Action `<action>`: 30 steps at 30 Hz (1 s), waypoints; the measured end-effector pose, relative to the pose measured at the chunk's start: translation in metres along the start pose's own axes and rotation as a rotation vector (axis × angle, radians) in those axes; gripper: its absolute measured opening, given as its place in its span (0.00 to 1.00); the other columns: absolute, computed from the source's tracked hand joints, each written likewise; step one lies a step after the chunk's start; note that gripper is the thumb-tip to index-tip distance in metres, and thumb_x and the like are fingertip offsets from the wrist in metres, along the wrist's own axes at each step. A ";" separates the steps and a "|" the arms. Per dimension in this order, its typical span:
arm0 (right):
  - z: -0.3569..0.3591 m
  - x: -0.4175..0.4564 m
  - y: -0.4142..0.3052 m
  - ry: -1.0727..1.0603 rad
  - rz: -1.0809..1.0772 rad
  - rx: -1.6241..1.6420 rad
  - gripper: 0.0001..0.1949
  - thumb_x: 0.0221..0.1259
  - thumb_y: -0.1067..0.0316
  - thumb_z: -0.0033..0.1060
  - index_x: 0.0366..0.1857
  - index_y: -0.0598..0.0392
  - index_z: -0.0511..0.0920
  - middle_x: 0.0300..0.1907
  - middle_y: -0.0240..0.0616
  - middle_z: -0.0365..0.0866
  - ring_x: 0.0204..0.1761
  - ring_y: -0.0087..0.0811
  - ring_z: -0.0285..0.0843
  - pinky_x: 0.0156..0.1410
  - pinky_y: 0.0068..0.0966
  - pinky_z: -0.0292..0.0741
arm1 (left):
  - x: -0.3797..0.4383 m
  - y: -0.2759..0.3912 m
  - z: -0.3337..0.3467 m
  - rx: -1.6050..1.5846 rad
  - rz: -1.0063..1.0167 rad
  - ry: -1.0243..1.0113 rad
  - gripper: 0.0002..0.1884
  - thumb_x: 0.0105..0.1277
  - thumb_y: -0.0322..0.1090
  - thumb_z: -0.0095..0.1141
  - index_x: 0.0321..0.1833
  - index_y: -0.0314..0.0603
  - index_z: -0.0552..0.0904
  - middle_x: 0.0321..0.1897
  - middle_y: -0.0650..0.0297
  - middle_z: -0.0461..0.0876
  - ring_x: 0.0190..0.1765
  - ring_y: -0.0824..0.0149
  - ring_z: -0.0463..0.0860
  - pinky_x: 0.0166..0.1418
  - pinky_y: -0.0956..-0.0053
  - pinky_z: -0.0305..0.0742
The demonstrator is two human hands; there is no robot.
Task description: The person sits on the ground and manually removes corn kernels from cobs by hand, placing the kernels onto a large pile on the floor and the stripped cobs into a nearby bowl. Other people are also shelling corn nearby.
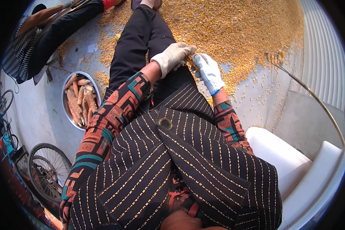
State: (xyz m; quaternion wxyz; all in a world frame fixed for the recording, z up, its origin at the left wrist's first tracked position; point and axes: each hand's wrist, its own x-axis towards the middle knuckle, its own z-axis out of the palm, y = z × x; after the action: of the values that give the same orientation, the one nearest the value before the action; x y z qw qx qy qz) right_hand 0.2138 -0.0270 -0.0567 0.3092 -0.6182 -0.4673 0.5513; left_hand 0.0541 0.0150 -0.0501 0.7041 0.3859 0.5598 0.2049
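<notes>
My left hand (174,57), in a cream knitted glove, is over my outstretched legs with its fingers bent and pointing right. Close by on the right, my right hand (208,70) wears a white glove with a blue cuff edge, its fingers curled and facing the left one. A narrow gap lies between the hands. Whether either holds something small, I cannot tell. Loose yellow corn kernels (224,31) lie in a broad heap beyond my legs. Left of my lap, a blue-rimmed basin (99,99) holds several corn cobs (80,95), seemingly bare of kernels.
Another person (57,34) sits at the upper left, one gloved hand near a long object. A pronged metal rake or fork (304,86) lies on the right, near a white plastic-looking object (276,152) and corrugated panel (323,54). Bicycles, one with a large wheel (49,172), stand lower left.
</notes>
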 end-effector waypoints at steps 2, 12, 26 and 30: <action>0.000 0.001 -0.002 -0.012 0.111 0.030 0.19 0.69 0.48 0.49 0.44 0.55 0.79 0.29 0.34 0.81 0.18 0.19 0.73 0.18 0.17 0.66 | 0.002 -0.007 -0.002 -0.030 0.018 -0.019 0.17 0.72 0.46 0.49 0.54 0.43 0.78 0.20 0.68 0.75 0.13 0.79 0.67 0.13 0.84 0.59; 0.004 0.019 0.017 0.041 -0.122 -0.383 0.23 0.66 0.45 0.51 0.48 0.57 0.77 0.31 0.38 0.83 0.22 0.25 0.78 0.24 0.23 0.73 | 0.011 -0.013 0.005 0.050 0.031 0.055 0.20 0.75 0.51 0.43 0.54 0.45 0.79 0.18 0.70 0.72 0.12 0.77 0.64 0.13 0.80 0.59; 0.003 0.021 0.009 -0.026 0.229 -0.028 0.22 0.70 0.46 0.45 0.43 0.59 0.77 0.28 0.40 0.81 0.23 0.28 0.79 0.26 0.26 0.74 | 0.006 -0.014 0.004 0.074 0.037 0.062 0.23 0.72 0.57 0.45 0.40 0.42 0.79 0.16 0.69 0.70 0.12 0.76 0.65 0.12 0.79 0.59; 0.009 0.024 0.011 -0.062 0.007 -0.264 0.20 0.71 0.51 0.45 0.47 0.59 0.77 0.30 0.42 0.82 0.27 0.33 0.81 0.29 0.30 0.76 | 0.012 -0.018 0.001 0.017 0.041 0.036 0.23 0.72 0.57 0.44 0.38 0.42 0.79 0.16 0.69 0.70 0.11 0.76 0.64 0.12 0.78 0.58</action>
State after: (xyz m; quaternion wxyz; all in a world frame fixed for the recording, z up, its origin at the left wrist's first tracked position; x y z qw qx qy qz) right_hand 0.2069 -0.0102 -0.0781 0.2089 -0.6378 -0.5429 0.5049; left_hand 0.0556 0.0122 -0.0716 0.6861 0.3994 0.5661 0.2217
